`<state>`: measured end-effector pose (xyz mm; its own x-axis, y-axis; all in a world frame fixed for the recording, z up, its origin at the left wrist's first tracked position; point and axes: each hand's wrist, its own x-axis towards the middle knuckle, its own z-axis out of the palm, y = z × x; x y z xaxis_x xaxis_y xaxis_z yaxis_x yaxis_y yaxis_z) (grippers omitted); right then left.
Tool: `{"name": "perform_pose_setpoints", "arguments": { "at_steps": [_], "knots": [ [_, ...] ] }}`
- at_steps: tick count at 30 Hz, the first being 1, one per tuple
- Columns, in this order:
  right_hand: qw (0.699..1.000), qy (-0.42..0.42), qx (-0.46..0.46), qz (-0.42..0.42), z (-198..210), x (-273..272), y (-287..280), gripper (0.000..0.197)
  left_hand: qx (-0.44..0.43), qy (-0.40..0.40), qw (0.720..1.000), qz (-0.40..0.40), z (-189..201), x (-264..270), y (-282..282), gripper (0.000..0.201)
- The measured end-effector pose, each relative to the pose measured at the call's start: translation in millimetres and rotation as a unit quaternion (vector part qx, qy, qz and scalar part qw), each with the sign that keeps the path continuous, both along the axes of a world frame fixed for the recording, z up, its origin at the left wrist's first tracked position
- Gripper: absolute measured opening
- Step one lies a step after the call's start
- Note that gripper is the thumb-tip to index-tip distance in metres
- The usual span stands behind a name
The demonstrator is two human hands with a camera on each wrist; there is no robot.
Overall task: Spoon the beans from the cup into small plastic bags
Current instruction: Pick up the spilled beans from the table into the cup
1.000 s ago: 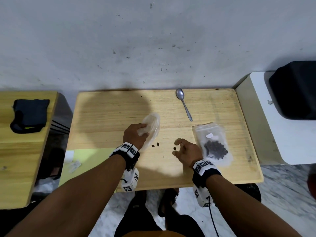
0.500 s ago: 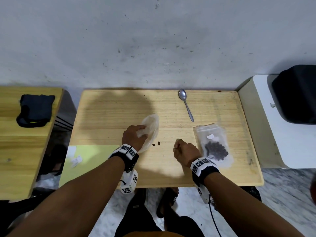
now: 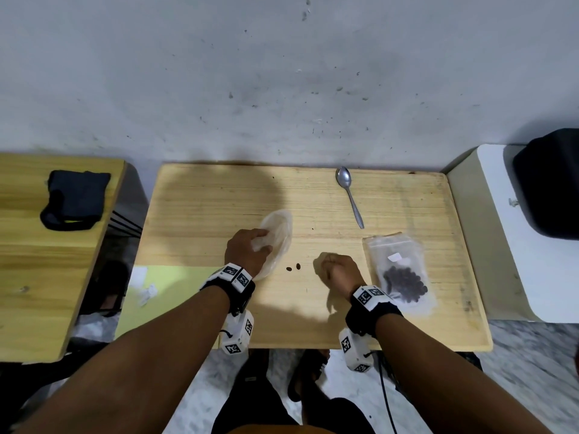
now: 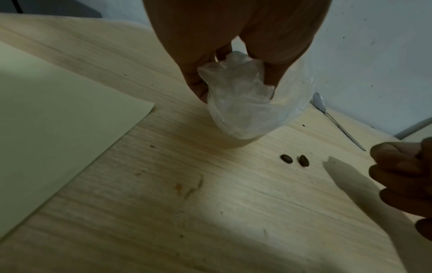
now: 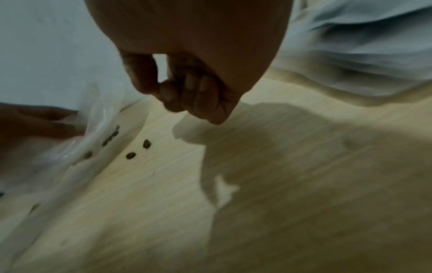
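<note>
Left hand (image 3: 247,252) grip pinched bag (image 3: 279,236); right hand (image 3: 336,272) grip curled; two beans (image 3: 293,267) between; spoon (image 3: 349,195) behind. Right wrist view alone showed beans inside bag.

- Clear bag (image 3: 277,236): thin, crumpled plastic, lying on the wooden counter (image 3: 219,208) left of centre. Its near end is bunched and gripped by the left hand (image 3: 247,252). A few dark beans show through the film in the right wrist view.
- Loose beans (image 3: 293,267): two, dark brown, oval, on the bare counter side by side, just beside the bag's near edge.
- Filled bag (image 3: 399,270): flat, clear, small white label inside, dark beans heaped at its near end. Lies at right, apart from the first bag.
- Spoon (image 3: 348,195): metal, lying flat at the back, bowl toward the wall, handle pointing at the filled bag.
</note>
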<state>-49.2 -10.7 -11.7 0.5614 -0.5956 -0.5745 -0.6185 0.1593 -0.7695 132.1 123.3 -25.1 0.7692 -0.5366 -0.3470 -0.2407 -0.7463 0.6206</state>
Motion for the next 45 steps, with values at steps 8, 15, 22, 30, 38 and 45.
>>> {"name": "perform_pose_setpoints", "arguments": {
  "at_steps": [8, 15, 22, 30, 38, 45],
  "knots": [
    [0.959, 0.093, -0.182, 0.199, -28.8, 21.1, 10.7, 0.023, -0.005, 0.008, 1.0, 0.005, 0.1, 14.5, 6.2, 0.036],
    [0.934, 0.133, -0.237, 0.233, -29.9, 27.4, 15.9, 0.007, -0.009, 0.014, 1.0, 0.008, 0.5, 22.3, 8.4, 0.037],
    [0.965, 0.061, -0.154, 0.204, -22.0, 26.7, 17.0, 0.021, -0.014, 0.001, 1.0, -0.003, 2.2, 25.4, 9.1, 0.038],
    [0.995, 0.057, -0.021, 0.082, -2.2, 30.3, 9.3, 0.041, -0.028, 0.0, 1.0, 0.007, 5.3, 21.4, 15.1, 0.036],
    [0.97, 0.074, -0.145, 0.18, -23.0, 35.4, 27.8, 0.013, -0.044, 0.009, 0.999, 0.031, 6.3, 15.7, 27.6, 0.035],
    [0.939, 0.123, -0.224, 0.23, -32.1, 36.6, 34.8, 0.005, -0.042, 0.012, 0.998, 0.038, 3.6, 13.2, 40.2, 0.035]
  ]
}}
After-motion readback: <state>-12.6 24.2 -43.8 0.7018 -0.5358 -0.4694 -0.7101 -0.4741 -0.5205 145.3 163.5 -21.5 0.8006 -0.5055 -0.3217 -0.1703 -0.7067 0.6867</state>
